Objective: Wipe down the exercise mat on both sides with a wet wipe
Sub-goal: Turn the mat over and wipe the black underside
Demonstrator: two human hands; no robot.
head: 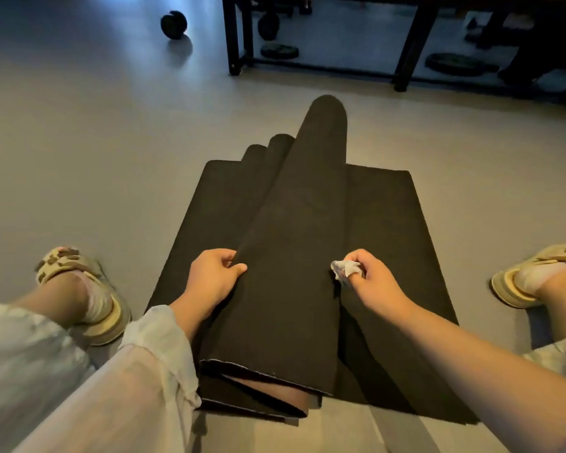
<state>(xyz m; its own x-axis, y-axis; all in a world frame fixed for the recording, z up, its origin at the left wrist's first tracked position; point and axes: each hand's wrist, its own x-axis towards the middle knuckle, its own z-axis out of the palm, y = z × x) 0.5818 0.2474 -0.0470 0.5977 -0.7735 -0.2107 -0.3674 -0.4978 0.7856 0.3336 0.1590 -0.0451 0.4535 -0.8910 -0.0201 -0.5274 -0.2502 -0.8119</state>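
We see the black exercise mat (pixel 294 256) bunched in soft folds on the floor at twelve o'clock. Our left hand (pixel 214 276) pinches a fold; our right hand (pixel 368 279) clutches the wet wipe (pixel 344 269). It looks limp and floppy, so edges seem best for gripping.

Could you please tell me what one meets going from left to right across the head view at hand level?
Beige patterned left sandal → left hand gripping the folded black exercise mat → crumpled white wet wipe → right hand → beige right sandal.
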